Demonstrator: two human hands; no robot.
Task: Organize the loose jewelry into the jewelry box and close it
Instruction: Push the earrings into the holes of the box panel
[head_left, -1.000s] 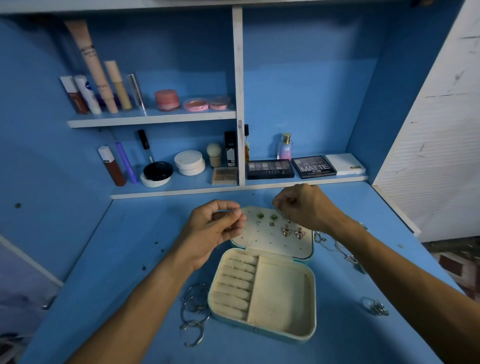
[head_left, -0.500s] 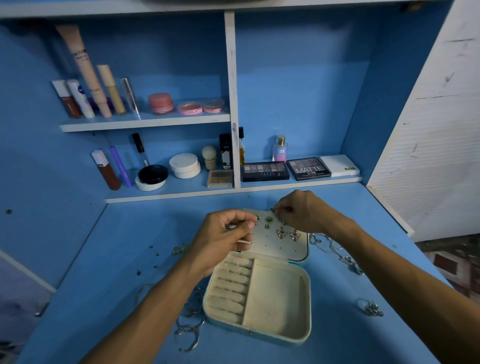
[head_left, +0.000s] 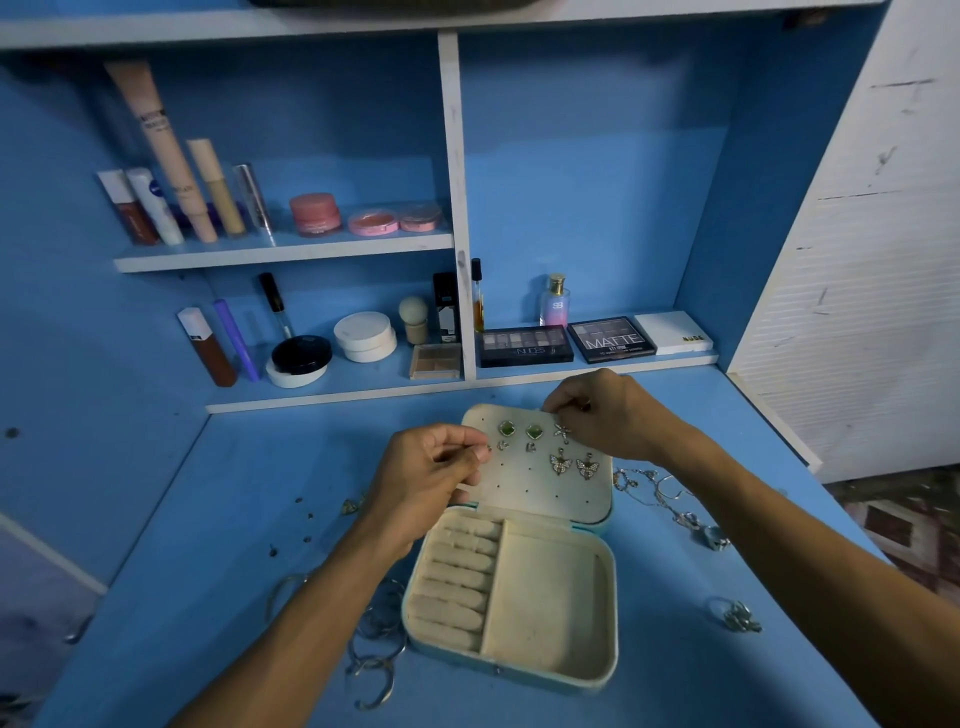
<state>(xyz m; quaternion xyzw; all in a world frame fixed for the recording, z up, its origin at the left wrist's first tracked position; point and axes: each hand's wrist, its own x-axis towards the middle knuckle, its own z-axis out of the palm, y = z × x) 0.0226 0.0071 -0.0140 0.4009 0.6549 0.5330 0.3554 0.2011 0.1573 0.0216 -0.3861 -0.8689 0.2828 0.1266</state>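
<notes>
**Star earring at the lid's top row, right hand nearest**

You are pinching the star-shaped earring (head_left: 562, 431) with your right hand (head_left: 608, 415), thumb and forefinger closed narrowly on it, at the upper right of the lid panel (head_left: 540, 488) of the open jewelry box (head_left: 498, 670). The earring is sitting just right of the two green studs (head_left: 506, 429) and above the pair of butterfly earrings (head_left: 560, 462). Judging by that row, you are seating it into a hole, so the push is running away from you, into the panel.

Your left hand (head_left: 431, 478) is hovering at the panel's left edge with its fingers curled together. Whether they are holding a small piece or the lid itself cannot be told.

Loose pieces are waiting on both sides. The chains (head_left: 649, 486) are lying just right of the lid, closest to your right hand. The ring (head_left: 737, 616) is sitting lower right, well apart from the box. The hoops (head_left: 376, 639) are lying against its lower left corner, under your left forearm.
</notes>
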